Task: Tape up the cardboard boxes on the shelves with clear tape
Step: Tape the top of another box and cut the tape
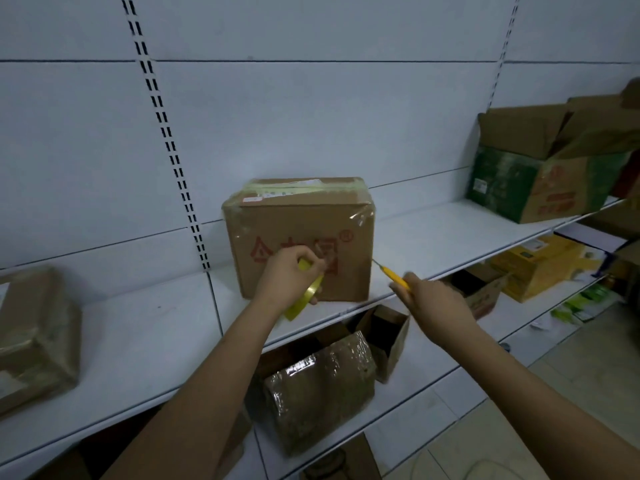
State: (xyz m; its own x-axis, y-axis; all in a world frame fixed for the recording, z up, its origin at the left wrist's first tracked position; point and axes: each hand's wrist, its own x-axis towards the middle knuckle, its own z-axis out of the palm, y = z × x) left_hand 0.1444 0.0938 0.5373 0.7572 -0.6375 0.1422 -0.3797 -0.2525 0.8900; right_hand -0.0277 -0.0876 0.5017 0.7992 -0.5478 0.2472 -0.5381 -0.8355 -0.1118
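A brown cardboard box with red print stands on the white shelf, its top seam and corners covered with glossy tape. My left hand grips a yellowish roll of clear tape right in front of the box's front face. My right hand holds a yellow utility knife, its blade pointing up-left toward the box's lower right edge.
A tape-wrapped box sits at the shelf's left end. An open green-and-brown box stands at the far right. On the lower shelf lie a plastic-wrapped box, a small open box and several yellow cartons.
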